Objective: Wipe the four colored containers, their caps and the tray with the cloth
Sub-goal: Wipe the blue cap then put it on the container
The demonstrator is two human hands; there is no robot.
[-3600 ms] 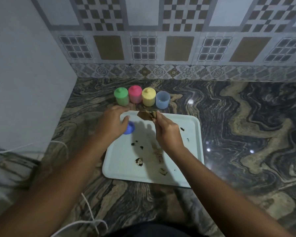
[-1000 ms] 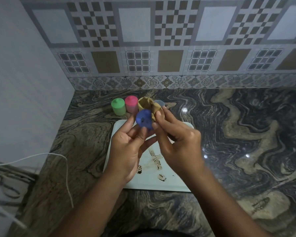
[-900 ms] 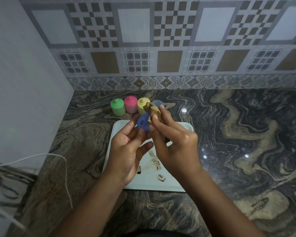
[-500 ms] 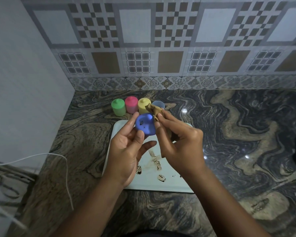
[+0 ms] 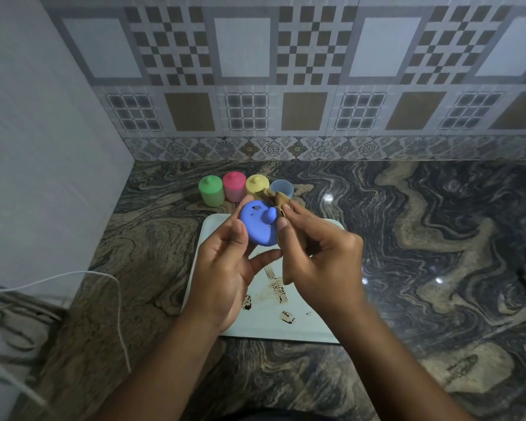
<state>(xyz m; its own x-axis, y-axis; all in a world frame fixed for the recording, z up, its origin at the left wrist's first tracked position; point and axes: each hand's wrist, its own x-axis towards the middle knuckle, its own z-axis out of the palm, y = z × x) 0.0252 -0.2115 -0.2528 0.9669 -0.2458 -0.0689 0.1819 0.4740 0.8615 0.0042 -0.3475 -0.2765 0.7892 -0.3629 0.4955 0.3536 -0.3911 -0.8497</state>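
Marble-patterned bench (image 5: 407, 238) in a tiled corner, dim light, white cable (image 5: 116, 299) trailing at the left edge. Risk first: blue cap (image 5: 260, 226) is held only by fingertips of the left hand (image 5: 225, 268), lifted above the tray (image 5: 304, 323); rubbing hard against the knob side could probably pop it out of that light pinch, and it would drop onto the smeared tray or roll off the bench. Dark specks show on the cap top near the knob; a bunched cloth (image 5: 278, 202) with little surface exposed may just smear them around. Cloth looks brown and possibly soiled, so re-depositing dirt is a fair worry. Tray has brown streaks and spots not yet wiped. Pose: left hand palm toward camera, fingers half curled, thumb and fingers closed on the cap rim, cap top facing the camera. Right hand (image 5: 319, 256) closed around the wadded cloth, thumb and forefinger pushing a tuft at the cap's right edge beside the knob. Both forearms come up from the bottom of view, hands meeting over the tray's far end. Green container (image 5: 210, 190), pink container (image 5: 234, 186) and yellow container (image 5: 255, 185) stand capped in a row behind the tray; the blue container (image 5: 281, 187) is open, partly hidden by the cloth.
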